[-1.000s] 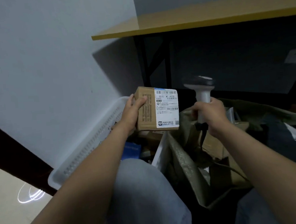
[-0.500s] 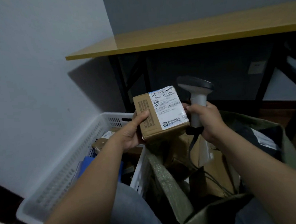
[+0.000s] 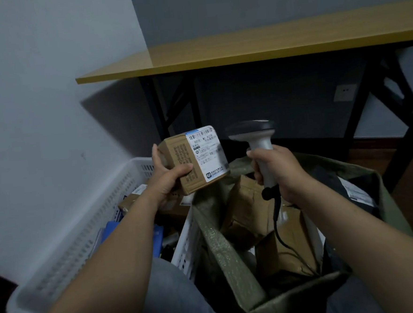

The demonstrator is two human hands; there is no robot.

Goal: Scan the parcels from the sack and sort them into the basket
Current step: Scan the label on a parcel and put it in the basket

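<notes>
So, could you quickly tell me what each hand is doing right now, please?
Left hand: grips the box.
Right hand: grips the scanner by its handle.

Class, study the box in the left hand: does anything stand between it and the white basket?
Nothing visible does. The left hand holds the box over the far end of the basket, beside the sack. The basket's top is open, and only parcels already inside lie beneath.
</notes>
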